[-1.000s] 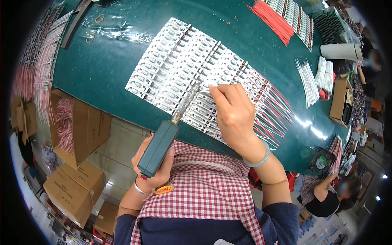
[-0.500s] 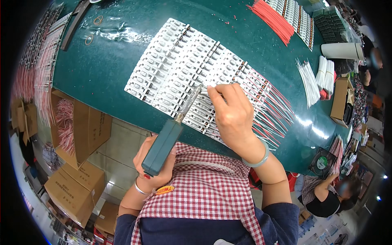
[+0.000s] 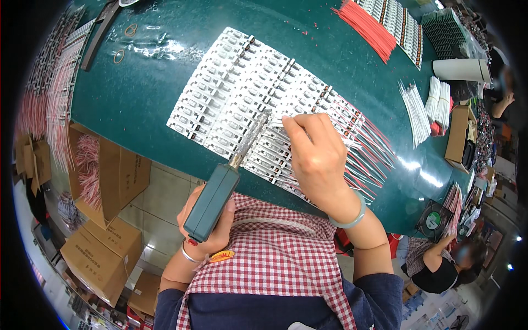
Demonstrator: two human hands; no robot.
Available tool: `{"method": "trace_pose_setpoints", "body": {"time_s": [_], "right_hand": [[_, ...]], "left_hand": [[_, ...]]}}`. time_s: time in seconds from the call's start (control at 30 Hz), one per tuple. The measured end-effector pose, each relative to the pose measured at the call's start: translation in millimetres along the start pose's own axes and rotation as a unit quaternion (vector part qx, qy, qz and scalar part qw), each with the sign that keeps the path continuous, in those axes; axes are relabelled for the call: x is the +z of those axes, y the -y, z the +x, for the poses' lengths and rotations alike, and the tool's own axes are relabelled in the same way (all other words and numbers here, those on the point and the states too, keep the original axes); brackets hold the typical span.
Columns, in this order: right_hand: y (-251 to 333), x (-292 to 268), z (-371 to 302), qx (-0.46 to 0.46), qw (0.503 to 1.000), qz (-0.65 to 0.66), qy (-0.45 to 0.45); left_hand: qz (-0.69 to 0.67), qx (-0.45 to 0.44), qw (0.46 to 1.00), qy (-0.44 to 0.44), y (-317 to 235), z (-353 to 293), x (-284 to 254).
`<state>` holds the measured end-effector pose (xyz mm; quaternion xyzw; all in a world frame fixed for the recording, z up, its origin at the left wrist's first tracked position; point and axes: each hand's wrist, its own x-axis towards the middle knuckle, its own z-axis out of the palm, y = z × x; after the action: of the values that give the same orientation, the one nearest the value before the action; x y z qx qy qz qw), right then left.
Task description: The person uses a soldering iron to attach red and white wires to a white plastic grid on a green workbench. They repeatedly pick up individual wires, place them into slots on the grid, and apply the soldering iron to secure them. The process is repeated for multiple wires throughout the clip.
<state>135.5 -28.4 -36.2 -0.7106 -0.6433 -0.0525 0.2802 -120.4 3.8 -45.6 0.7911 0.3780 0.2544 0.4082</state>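
Observation:
A dark green soldering iron (image 3: 213, 201) is gripped in my left hand (image 3: 220, 228), fingers wrapped round its handle. Its grey metal shaft slants up across a panel of white parts (image 3: 220, 82), which lies tilted on the green table in several rows. The iron's tip rests among the middle rows, a little left of my right fingertips. My right hand (image 3: 317, 157) is closed in a pinch over the panel, on what looks like a thin white wire, mostly hidden by the fingers. Red and white wires (image 3: 369, 148) fan out from the panel's right side.
Red wires (image 3: 366, 27) and another panel (image 3: 404, 33) lie at the far right. White wire bundles (image 3: 415, 113) sit beside a cardboard tray (image 3: 459, 135). Wired panels (image 3: 58, 88) hang at the left edge, above an open carton (image 3: 124, 176). A co-worker (image 3: 440, 264) sits at right.
The soldering iron's handle has shifted slightly left and down, with its tip still among the middle rows. My right hand has moved slightly right, still pinched.

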Motion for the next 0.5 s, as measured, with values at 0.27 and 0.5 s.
{"method": "trace_pose_setpoints", "body": {"time_s": [0.27, 0.5], "right_hand": [[-3.5, 6.5, 1.3, 0.005, 1.000, -0.015, 0.000], [-3.3, 6.6, 3.5, -0.002, 1.000, -0.018, 0.001]], "left_hand": [[-0.014, 0.008, 1.000, 0.008, -11.3, 14.2, 1.0], [0.018, 0.000, 1.000, 0.013, -21.0, 22.8, 1.7]]}}
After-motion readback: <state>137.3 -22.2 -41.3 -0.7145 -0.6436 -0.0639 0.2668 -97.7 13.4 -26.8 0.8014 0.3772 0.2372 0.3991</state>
